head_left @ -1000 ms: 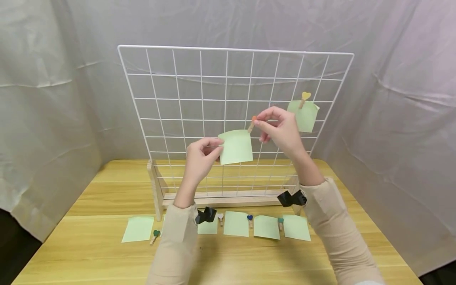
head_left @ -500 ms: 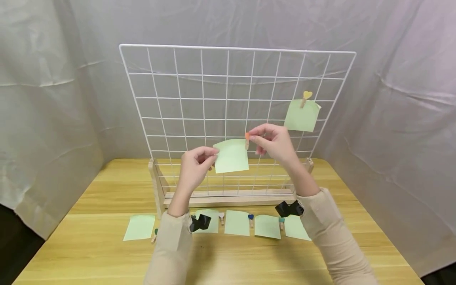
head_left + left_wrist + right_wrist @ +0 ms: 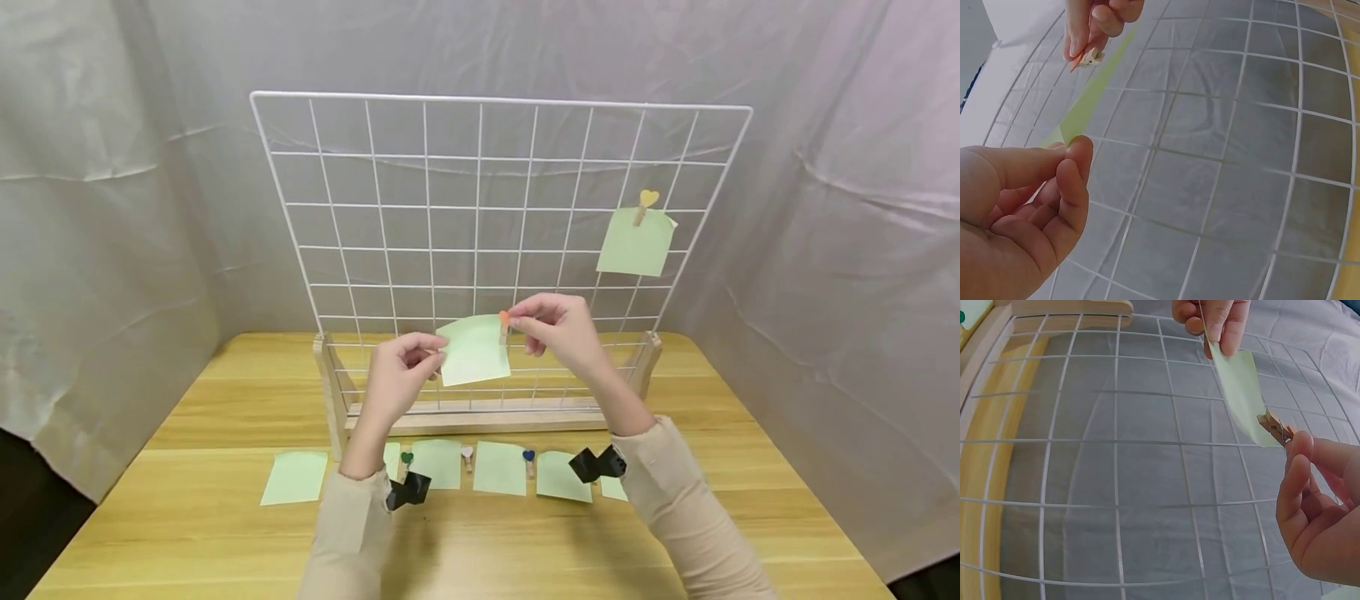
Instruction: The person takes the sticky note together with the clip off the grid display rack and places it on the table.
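Note:
My left hand (image 3: 401,371) pinches the left edge of a pale green sticky note (image 3: 474,354) between thumb and fingertips, in front of the lower part of a white wire grid (image 3: 477,207). At the note's upper right corner, my right hand (image 3: 558,329) pinches a small wooden clothespin (image 3: 1277,427) with an orange heart on it. In the right wrist view the clothespin's tip overlaps the note's edge. The left wrist view shows the note (image 3: 1088,103) nearly edge-on, bent near my fingertips. Higher on the grid at right hangs another green note (image 3: 636,243), under a yellow-heart clothespin (image 3: 647,202).
The grid stands in a wooden base (image 3: 517,419) on a wood-grain table (image 3: 247,550). Before the base lie several green notes (image 3: 294,478) in a row, with heart clothespins between them, among them a blue one (image 3: 529,461) and a white one (image 3: 467,458). Grey cloth (image 3: 825,275) surrounds the table.
Both hands have moved down and slightly left, carrying the note and the orange-heart clothespin lower in front of the grid. The hung note at right stays in place.

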A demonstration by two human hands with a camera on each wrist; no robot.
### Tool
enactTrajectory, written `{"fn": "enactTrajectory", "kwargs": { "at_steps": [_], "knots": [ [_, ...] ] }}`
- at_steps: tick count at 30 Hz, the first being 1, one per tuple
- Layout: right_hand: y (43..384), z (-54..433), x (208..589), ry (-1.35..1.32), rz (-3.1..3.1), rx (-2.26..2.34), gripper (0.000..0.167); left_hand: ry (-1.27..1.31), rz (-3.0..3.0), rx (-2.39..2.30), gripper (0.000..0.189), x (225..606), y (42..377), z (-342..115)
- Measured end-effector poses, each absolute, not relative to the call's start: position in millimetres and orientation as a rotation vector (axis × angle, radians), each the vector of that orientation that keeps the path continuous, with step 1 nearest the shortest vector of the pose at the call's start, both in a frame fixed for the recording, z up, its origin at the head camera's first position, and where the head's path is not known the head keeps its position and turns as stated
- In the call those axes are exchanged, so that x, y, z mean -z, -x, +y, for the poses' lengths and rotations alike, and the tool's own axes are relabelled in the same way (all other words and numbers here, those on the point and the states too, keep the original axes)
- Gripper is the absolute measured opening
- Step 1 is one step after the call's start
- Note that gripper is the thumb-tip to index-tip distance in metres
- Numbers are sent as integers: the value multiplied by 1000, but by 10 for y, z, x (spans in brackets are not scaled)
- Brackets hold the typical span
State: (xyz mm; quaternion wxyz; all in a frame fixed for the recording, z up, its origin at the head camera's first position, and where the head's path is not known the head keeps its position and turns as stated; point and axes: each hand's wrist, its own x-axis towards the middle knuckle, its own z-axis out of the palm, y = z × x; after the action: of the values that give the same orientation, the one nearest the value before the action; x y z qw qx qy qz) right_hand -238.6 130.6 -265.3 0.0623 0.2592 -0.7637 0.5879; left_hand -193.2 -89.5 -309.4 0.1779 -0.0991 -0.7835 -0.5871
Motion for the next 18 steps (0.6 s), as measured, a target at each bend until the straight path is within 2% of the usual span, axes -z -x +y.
{"fn": "enactTrajectory", "kwargs": {
  "at_steps": [18],
  "knots": [
    [2314,1236,2995,-810,-2390,-1849,14,261,-2329,1683,14,3347,1785,-1071]
  ]
}}
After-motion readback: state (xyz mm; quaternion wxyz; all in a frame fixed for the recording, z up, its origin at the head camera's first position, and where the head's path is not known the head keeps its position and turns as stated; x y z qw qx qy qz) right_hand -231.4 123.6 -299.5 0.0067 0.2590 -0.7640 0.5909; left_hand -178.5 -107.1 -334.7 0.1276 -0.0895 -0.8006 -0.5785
